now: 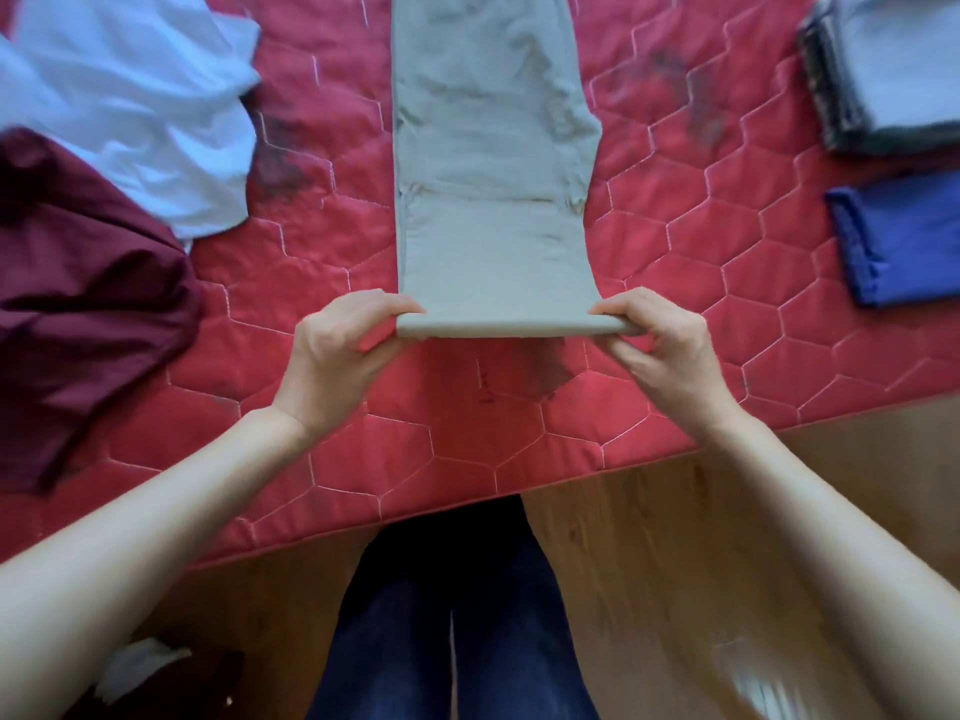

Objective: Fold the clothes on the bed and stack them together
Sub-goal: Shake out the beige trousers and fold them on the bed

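**Grey trousers held at near end, both hands engaged**

Left of frame: a white garment (130, 101) lies crumpled at the upper left, overlapping the top edge of a maroon garment (88, 298) that is bunched at the middle left. Both lie unfolded on the red quilted bedcover (727, 314).

Centre: the grey trousers (488, 163) lie in a long narrow strip running from the top centre of the frame down to the middle. Their near end is a doubled-over edge. The left hand (337, 356) pinches the left corner of that edge, thumb on top and fingers curled beneath. The right hand (665, 350) pinches the right corner in the same manner. The held edge appears slightly lifted off the bedcover.

Right of frame: a stack of folded clothes (893, 70), pale grey on top with dark layers beneath, lies at the upper right. A folded blue garment (904, 241) lies just below it, apart from the stack.

Bottom: the person's dark jeans (457, 631) and a wooden floor (649, 563) are visible below the bed's edge.
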